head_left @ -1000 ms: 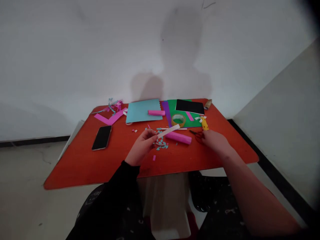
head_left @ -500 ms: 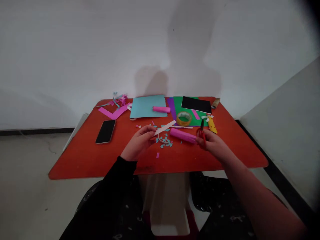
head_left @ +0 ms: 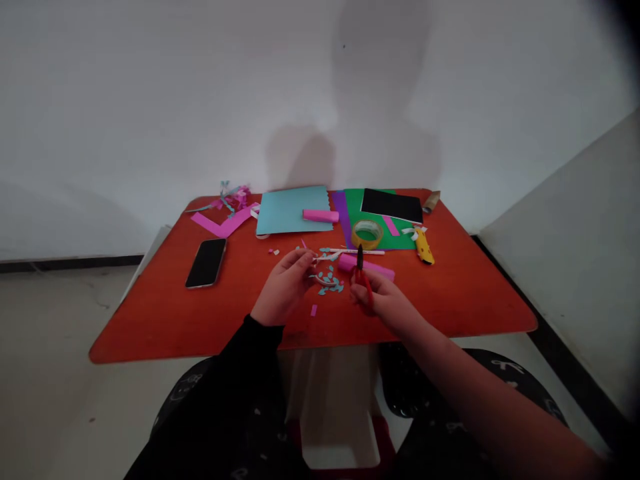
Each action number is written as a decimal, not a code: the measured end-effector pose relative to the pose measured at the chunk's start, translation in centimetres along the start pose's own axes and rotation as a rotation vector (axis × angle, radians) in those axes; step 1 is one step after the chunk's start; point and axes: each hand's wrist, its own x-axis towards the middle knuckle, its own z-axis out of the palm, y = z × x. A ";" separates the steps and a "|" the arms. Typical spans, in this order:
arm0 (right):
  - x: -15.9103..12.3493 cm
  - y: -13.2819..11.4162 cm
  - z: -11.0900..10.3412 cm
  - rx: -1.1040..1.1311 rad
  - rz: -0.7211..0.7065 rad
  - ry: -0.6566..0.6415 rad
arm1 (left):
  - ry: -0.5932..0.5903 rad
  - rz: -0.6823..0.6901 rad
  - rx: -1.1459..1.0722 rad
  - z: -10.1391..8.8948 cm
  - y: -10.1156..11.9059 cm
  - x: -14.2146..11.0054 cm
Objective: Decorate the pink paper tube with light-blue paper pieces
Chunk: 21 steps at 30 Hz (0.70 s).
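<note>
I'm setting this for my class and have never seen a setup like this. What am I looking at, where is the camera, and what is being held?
This view comes from a camera worn on a person's head, looking forward and down at their own bare hands. They sit at an orange-red table. On it lie a smartphone, light blue card, green card, a tape roll and small blue paper scraps. The right hand holds red-handled scissors, tips up. The left hand pinches a narrow pale paper strip.
</note>
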 end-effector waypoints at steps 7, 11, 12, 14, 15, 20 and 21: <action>0.0 -0.1 0.5 -0.020 0.005 -0.005 | -0.041 0.046 -0.044 -0.2 0.1 0.0; 0.2 0.0 0.8 -0.016 -0.016 -0.030 | -0.034 0.000 -0.057 0.2 0.6 -0.2; 0.2 0.0 0.9 -0.019 -0.018 -0.038 | -0.029 0.002 -0.046 0.3 0.7 -0.3; 0.2 0.0 1.2 -0.031 -0.020 -0.049 | -0.018 0.025 -0.018 0.4 0.7 -0.5; 0.2 -0.1 1.3 -0.038 -0.021 -0.051 | -0.014 0.038 -0.006 0.4 0.6 -0.6; 0.2 -0.2 1.7 -0.059 -0.012 -0.053 | -0.002 0.079 0.063 0.2 0.3 -0.7; 0.3 -0.2 1.8 -0.057 -0.009 -0.054 | 0.006 0.092 0.075 0.2 0.3 -0.7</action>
